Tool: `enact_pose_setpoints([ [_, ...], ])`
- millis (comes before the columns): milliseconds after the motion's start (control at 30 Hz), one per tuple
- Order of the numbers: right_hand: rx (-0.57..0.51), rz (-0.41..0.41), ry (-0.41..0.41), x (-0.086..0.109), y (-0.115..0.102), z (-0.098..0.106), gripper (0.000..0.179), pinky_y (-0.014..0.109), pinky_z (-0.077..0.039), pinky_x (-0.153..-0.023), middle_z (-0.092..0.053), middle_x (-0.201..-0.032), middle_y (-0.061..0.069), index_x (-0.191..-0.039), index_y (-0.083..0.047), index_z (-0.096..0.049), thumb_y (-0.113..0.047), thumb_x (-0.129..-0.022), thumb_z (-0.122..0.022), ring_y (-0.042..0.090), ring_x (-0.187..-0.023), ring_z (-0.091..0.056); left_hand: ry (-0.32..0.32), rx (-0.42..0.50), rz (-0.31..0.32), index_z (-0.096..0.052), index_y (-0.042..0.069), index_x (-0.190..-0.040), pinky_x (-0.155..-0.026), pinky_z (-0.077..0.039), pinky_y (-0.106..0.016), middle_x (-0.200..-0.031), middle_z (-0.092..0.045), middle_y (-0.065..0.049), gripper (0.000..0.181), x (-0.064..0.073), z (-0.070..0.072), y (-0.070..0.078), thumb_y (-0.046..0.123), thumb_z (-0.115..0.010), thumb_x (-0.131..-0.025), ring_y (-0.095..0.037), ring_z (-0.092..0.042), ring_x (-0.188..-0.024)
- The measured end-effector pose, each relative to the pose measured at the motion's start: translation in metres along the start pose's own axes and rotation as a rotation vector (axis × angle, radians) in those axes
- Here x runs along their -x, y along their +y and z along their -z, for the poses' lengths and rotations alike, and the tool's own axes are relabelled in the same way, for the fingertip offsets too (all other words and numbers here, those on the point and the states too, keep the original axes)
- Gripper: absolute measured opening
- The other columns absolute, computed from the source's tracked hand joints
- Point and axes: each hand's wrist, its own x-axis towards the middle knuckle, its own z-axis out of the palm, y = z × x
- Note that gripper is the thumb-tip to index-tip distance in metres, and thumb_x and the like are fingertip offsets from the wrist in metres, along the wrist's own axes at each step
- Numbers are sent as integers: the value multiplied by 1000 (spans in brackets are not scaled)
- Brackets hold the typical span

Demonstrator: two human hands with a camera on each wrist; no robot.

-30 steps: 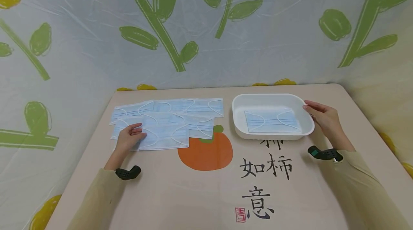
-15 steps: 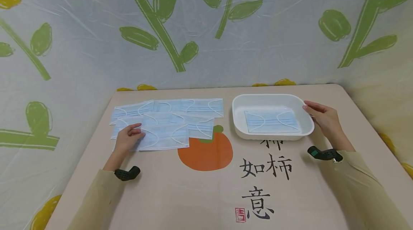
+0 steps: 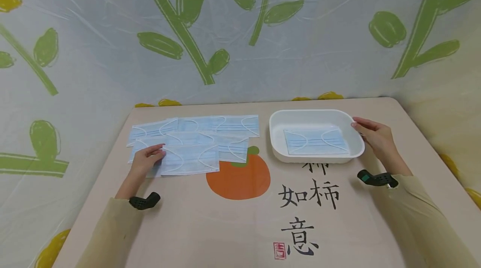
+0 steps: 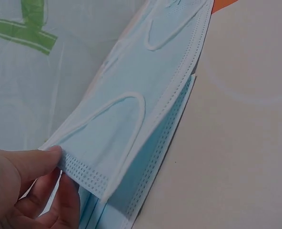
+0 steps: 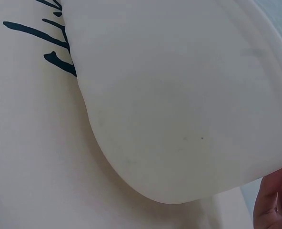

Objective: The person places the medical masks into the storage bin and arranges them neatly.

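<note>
My left hand [image 3: 145, 161] pinches the left end of the nearest light blue face mask [image 3: 191, 160] between thumb and fingers. In the left wrist view that mask's end [image 4: 91, 167] is lifted, with another mask [image 4: 150, 176] showing beneath it. Several more masks [image 3: 236, 124] lie overlapping in rows behind. On the right, my right hand [image 3: 378, 140] grips the right rim of a white plastic basin [image 3: 313, 159]. One mask [image 3: 316, 142] lies flat inside the basin. The right wrist view shows mostly the basin's outer side [image 5: 179, 124], with fingertips [image 5: 269, 198] at its edge.
The pale table [image 3: 210, 226] bears a printed orange persimmon [image 3: 238, 182] and black characters [image 3: 300, 236]. A curtain [image 3: 300, 59] with green plant prints hangs close behind the table's far edge. Each wrist wears a black band [image 3: 144, 201].
My left hand has shifted a little left, and its thumb and fingertips are now at the front mask's left edge. The right hand keeps its hold on the basin.
</note>
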Motion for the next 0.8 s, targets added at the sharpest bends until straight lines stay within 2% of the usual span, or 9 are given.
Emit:
enact_pose_setpoints([
  [200, -49, 12, -25, 0, 0, 0, 70, 2, -47, -70, -51, -105, -23, -144, -11, -45, -49, -88, -61, -7, -89, -50, -128, -53, 42, -48, 3, -140, -68, -49, -12, -87, -59, 12, 52, -1, 6, 3, 27, -60, -96, -1, -53, -73],
  [300, -70, 9, -34, 1, -1, 0, 70, 2, -47, -69, -49, -102, -25, -144, -10, -44, -48, -87, -62, -7, -89, -50, -172, -60, 48, -46, 3, -142, -69, -50, -12, -90, -60, 11, 55, -1, 8, 4, 27, -61, -95, -2, -54, -74],
  [500, -50, 5, -31, -1, 2, 1, 71, 4, -48, -73, -52, -107, -23, -144, -13, -45, -51, -86, -61, -7, -91, -51, -109, -32, 49, -47, 4, -141, -72, -50, -11, -90, -63, 14, 55, 1, 10, 7, 26, -63, -94, 1, -56, -76],
  [667, -10, -1, -21, -5, 7, 2, 69, 17, -49, -93, -55, -133, -7, -142, -19, -48, -55, -85, -60, -6, -97, -50, -146, -26, 61, -47, -5, -138, -73, -52, -11, -101, -67, 8, 57, 0, 8, 6, 26, -63, -93, 6, -59, -77],
  [733, -10, 10, -22, -7, 10, 3, 69, 18, -49, -93, -55, -135, -7, -141, -21, -49, -57, -84, -61, -6, -97, -50, -149, -2, 69, -48, -8, -136, -72, -52, -11, -101, -68, 6, 55, -1, 6, 5, 24, -64, -93, 7, -60, -76],
  [800, -29, 15, -18, -9, 14, 4, 69, 11, -50, -85, -57, -123, -16, -140, -23, -51, -59, -82, -63, -9, -94, -51, -143, 20, 75, -48, -9, -135, -71, -53, -12, -99, -68, 6, 55, -2, 3, 3, 22, -64, -93, 7, -60, -75],
])
